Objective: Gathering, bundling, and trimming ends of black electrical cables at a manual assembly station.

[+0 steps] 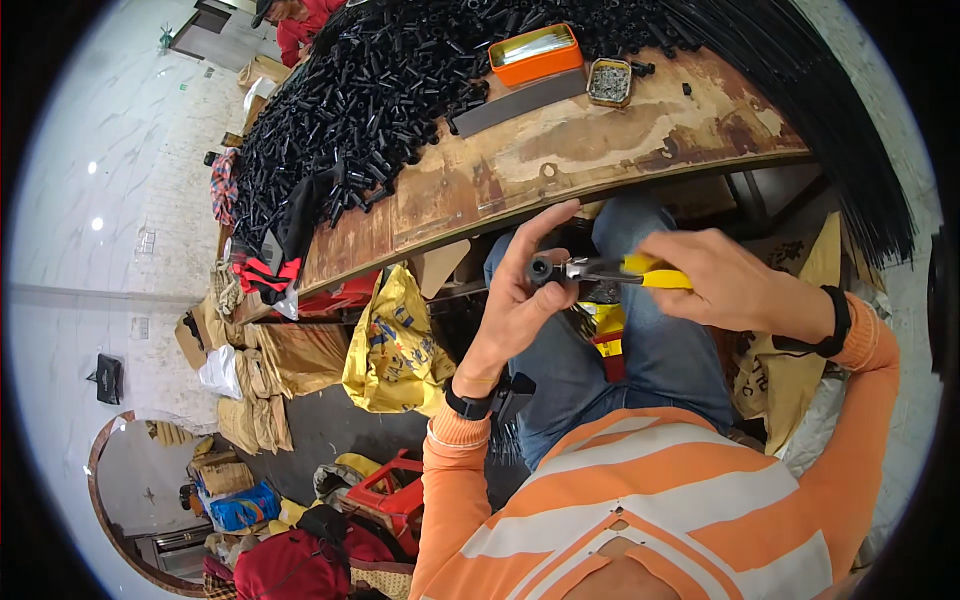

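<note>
My left hand [512,318] is closed round a short black tube [541,268], pinched by the thumb, with the index finger stretched out above. The tube's round, hollow end shows. In my right hand [728,280] is a pair of pliers [664,279] with yellow handles, the upper one blurred. Their metal jaws reach to the tube at my left hand; whether they grip it or something in it, I cannot tell. Both hands are above my knees, just off the table's near edge.
A large heap of black tubes [370,90] covers the left and back of the wooden table [620,140]. An orange box [536,68] holds thin pale strips, beside a small tray [609,82] of tiny metal pieces. Long black rods [850,120] overhang at right. Another person [300,25] sits far left.
</note>
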`<state>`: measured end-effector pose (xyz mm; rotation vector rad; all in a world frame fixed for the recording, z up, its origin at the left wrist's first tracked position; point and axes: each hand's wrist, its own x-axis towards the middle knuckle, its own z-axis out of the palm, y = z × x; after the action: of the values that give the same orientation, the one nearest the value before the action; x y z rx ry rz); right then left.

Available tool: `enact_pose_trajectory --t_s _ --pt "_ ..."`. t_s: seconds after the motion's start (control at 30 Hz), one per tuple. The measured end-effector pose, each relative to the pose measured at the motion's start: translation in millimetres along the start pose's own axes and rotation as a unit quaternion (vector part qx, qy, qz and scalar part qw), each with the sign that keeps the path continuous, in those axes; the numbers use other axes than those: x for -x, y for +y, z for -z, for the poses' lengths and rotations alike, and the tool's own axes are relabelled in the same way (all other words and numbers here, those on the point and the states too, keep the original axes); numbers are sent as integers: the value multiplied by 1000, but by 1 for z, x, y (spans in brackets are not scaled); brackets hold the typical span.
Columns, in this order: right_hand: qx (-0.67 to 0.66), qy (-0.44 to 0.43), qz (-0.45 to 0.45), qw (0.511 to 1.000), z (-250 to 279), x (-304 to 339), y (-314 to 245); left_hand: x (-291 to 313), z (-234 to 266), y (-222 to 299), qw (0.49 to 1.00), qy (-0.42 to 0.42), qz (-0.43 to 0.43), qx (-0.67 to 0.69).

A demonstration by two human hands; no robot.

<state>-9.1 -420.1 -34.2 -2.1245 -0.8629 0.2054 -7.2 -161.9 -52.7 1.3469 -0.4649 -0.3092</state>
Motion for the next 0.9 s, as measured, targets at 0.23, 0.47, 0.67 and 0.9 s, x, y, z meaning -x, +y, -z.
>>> enact_pose_trajectory --t_s 0.23,0.47,0.67,0.9 --pt "-94 -15 -72 993 -19 -15 -5 8 -1 -3 999 26 -27 -6" --pt "-103 -60 -97 988 -6 -19 -20 9 10 -1 995 22 -32 -97" --pt "-79 -152 -173 970 19 -20 -50 14 9 4 993 25 -13 -118" --pt "-136 -175 -215 951 21 -20 -59 21 13 8 987 -3 3 -161"
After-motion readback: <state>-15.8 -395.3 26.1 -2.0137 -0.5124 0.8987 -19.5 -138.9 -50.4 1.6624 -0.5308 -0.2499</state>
